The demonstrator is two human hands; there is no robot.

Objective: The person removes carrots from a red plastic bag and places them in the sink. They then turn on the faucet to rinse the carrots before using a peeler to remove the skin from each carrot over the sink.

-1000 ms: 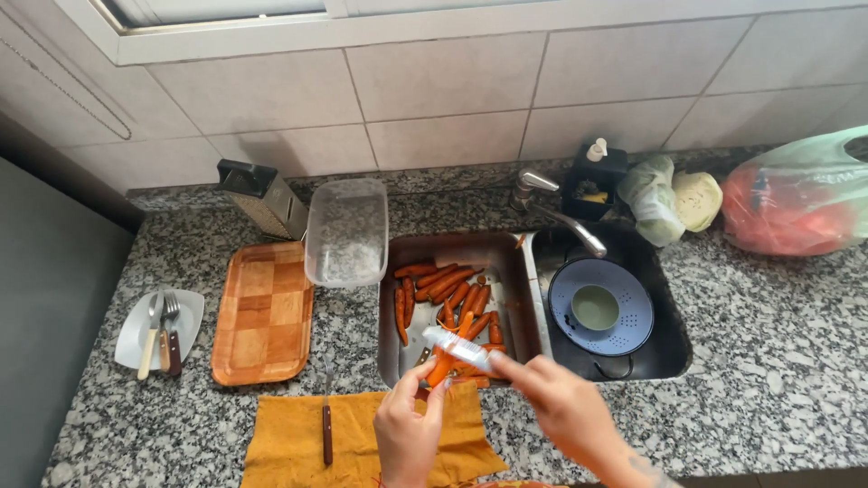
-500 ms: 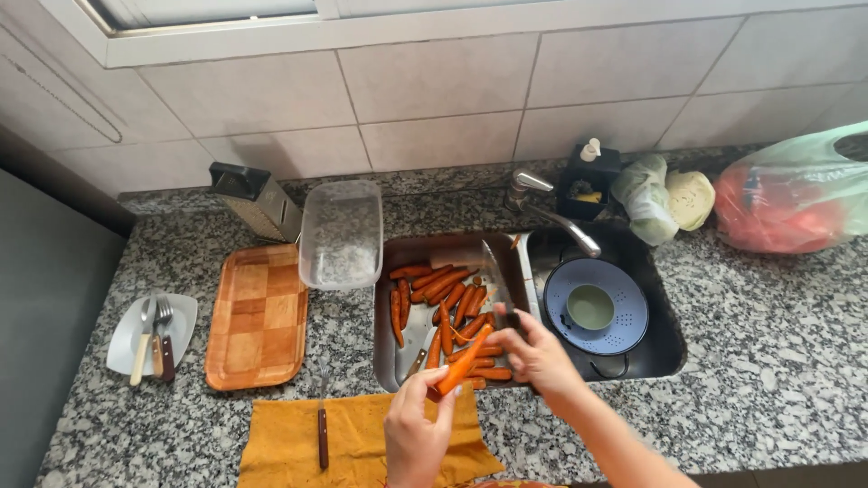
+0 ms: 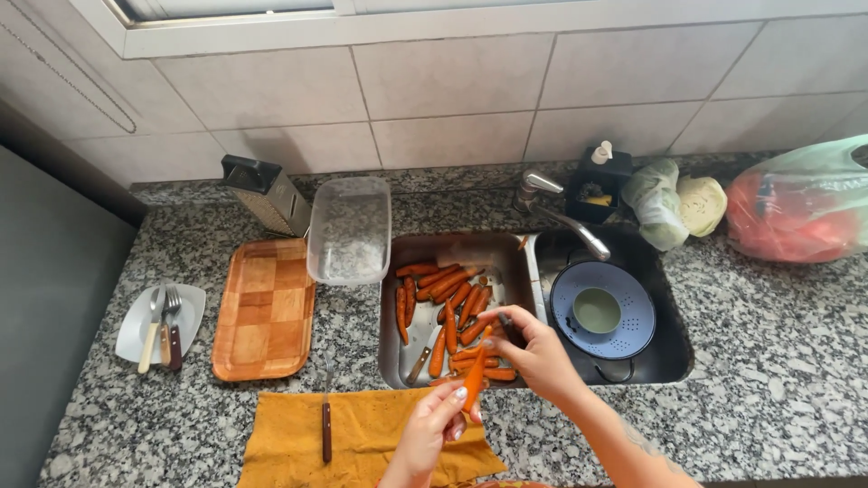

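The table (image 3: 768,361) is speckled grey granite with a dull polish, and the sink basin (image 3: 391,361) set into it is brushed, matt metal. A board (image 3: 264,307) of chequered wood looks smooth and lightly varnished, the mustard cloth (image 3: 380,434) is soft and matt, and the clear plastic box (image 3: 349,229) is cloudy. The carrot (image 3: 474,380) between the left hand (image 3: 429,434) and right hand (image 3: 533,348) has wet, slightly glossy orange skin, while the blue colander (image 3: 633,316) shines like enamel.

Bare granite worktop (image 3: 796,361) lies open toward the right front corner. At the front edge the yellow cloth (image 3: 380,438) and knife (image 3: 326,425) take up room. Carrots (image 3: 448,312) crowd the left sink basin (image 3: 389,316); a colander (image 3: 604,312) fills the right one, under the tap (image 3: 565,212). A cutting board (image 3: 267,307), tub (image 3: 350,229) and grater (image 3: 268,194) block the left.
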